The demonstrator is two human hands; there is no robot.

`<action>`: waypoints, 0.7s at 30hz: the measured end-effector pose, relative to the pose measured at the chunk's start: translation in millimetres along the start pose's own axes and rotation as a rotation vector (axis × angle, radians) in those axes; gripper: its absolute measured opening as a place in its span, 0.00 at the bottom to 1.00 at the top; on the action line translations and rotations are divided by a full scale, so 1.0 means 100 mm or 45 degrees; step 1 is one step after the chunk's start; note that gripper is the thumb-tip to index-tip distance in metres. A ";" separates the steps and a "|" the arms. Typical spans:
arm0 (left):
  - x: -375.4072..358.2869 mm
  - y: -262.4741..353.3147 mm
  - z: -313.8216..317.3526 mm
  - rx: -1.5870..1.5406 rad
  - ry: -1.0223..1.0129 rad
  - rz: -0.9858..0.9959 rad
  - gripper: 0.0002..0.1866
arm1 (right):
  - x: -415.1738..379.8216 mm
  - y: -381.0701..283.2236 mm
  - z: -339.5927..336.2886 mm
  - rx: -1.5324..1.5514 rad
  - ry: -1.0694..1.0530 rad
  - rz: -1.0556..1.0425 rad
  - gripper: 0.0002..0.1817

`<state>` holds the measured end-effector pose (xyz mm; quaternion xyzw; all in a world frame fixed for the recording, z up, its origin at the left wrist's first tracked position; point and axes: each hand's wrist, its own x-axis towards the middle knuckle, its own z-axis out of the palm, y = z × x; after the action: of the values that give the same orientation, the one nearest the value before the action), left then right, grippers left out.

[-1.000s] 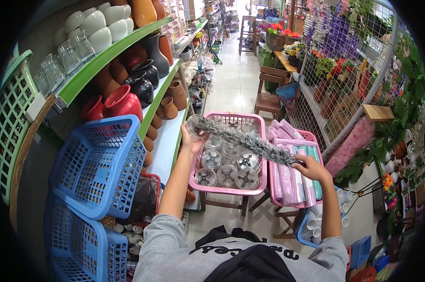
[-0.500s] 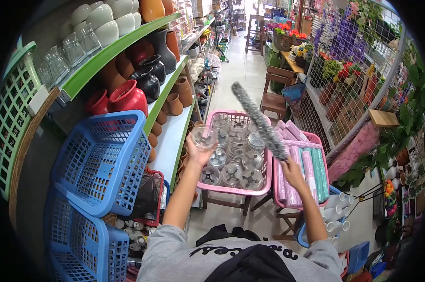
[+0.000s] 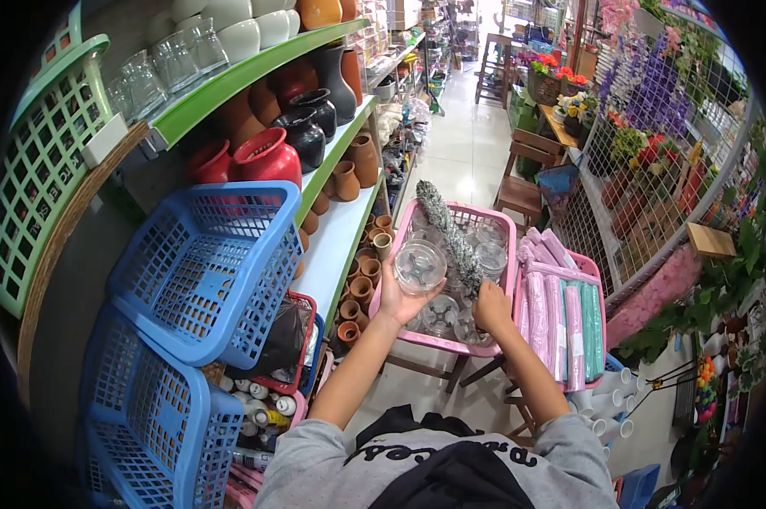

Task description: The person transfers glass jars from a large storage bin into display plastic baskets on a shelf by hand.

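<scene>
A round clear plastic container (image 3: 420,266) rests in my left hand (image 3: 400,299), whose fingers wrap round its lower edge, over the left part of a pink basket (image 3: 508,254). My right hand (image 3: 491,307) is closed round the lower end of a grey fluffy duster (image 3: 452,233), which slants up and to the left across the basket. Several similar clear containers (image 3: 440,312) lie in that basket below both hands. To the right, a second pink basket (image 3: 601,280) holds pink and green wrapped rolls (image 3: 576,327).
Blue baskets (image 3: 217,271) stand at the left by green-edged shelves (image 3: 256,64) with a red pot (image 3: 266,157), black vases and clay pots. A wooden chair (image 3: 523,182) is beyond the baskets. At the right stands a wire mesh panel (image 3: 646,170) with flowers.
My right hand and the duster have moved left and lower, over the basket of containers. The container in my left hand is now nearer the duster. The view has shifted left.
</scene>
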<state>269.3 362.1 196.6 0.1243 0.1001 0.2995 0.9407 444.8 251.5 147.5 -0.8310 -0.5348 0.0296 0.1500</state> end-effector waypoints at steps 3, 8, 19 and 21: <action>-0.07 0.01 0.08 0.014 -0.027 0.004 0.32 | 0.06 -0.15 -0.28 -0.182 -0.003 -0.023 0.24; -0.21 -0.14 0.13 0.230 0.047 0.192 0.29 | 0.03 -0.58 -0.81 1.131 0.021 -0.391 0.41; -0.85 -0.41 0.34 0.536 0.453 0.660 0.25 | 0.02 -1.00 -0.93 1.146 -0.559 -1.063 0.52; -1.10 -0.43 0.45 0.609 0.408 0.710 0.27 | -0.02 -1.10 -0.85 1.174 -0.471 -1.220 0.52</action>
<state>216.6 255.7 238.9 0.3140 0.2747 0.5272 0.7403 364.9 273.1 258.7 -0.3355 -0.7927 0.3257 0.3912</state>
